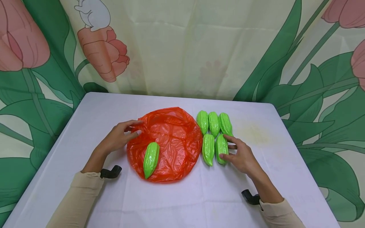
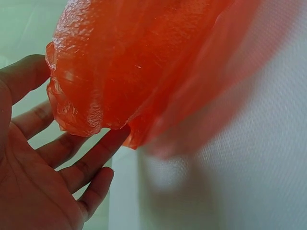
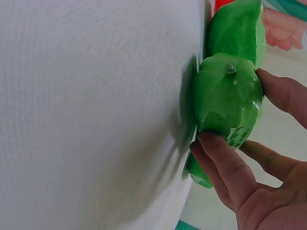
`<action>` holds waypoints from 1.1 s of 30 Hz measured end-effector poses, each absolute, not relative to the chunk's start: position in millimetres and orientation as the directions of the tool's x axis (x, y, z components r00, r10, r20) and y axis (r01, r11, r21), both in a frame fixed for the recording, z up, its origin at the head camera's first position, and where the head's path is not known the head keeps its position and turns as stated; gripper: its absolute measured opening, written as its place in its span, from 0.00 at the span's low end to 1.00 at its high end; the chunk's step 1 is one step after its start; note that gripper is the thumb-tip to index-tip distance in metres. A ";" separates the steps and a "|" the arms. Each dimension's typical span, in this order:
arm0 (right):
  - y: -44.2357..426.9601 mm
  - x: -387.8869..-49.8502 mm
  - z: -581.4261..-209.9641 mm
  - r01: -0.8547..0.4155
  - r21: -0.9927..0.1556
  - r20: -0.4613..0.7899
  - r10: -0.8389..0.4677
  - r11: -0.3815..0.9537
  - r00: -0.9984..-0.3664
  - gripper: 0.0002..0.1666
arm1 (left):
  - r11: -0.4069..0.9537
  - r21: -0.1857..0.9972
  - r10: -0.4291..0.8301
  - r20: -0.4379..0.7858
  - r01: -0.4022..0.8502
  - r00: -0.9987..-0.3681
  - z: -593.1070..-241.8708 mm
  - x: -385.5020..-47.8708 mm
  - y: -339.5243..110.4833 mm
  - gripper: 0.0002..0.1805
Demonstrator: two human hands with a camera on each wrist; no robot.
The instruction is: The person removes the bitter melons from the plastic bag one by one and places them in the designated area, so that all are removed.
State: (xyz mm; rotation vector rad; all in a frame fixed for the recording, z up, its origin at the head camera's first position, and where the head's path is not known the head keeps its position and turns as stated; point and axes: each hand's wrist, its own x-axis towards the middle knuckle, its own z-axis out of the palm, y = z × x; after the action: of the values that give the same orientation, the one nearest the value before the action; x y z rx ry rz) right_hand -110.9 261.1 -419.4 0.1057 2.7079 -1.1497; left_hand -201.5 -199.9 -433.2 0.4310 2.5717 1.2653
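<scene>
A crinkled red plastic bag (image 1: 176, 148) lies spread on the table, with one glossy green bitter gourd (image 1: 151, 160) on its near left part. My left hand (image 1: 121, 136) is at the bag's left edge, fingers spread and loosely bent; in the left wrist view the thumb and fingertips touch the bag's edge (image 2: 91, 115). On the bag's right, my right hand (image 1: 240, 155) pinches the near right bitter gourd (image 1: 221, 148) of a two-row group. The right wrist view shows the thumb on one side of this gourd (image 3: 225, 100) and fingers on the other. It rests on the table.
Beside the held gourd lies another bitter gourd (image 1: 208, 149), close to the bag's right edge. Behind them is a row of three gourds (image 1: 214, 123). A white cloth covers the table (image 1: 182, 202); a printed curtain (image 1: 182, 47) hangs behind it.
</scene>
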 end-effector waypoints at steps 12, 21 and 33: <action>261.7 -113.5 -419.9 0.121 -0.692 -0.186 -0.014 0.711 -0.982 0.52 | 0.587 0.797 0.359 -0.096 0.144 -0.929 -432.3 -201.7 -200.1 0.30; 262.4 -115.6 -419.8 0.133 -0.692 -0.178 0.011 0.710 -0.984 0.51 | 0.581 0.801 0.365 -0.098 0.145 -0.926 -431.6 -200.8 -200.6 0.30; 259.8 -115.2 -415.4 0.116 -0.741 -0.127 0.032 0.662 -0.991 0.49 | 0.586 0.796 0.362 -0.090 0.151 -0.928 -432.8 -200.2 -200.6 0.30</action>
State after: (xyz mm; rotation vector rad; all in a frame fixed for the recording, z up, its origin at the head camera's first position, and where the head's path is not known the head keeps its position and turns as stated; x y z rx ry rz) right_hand -115.2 259.8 -415.4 0.1242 2.7695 -1.2455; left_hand -200.2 -200.6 -432.8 0.4244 2.5737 1.2588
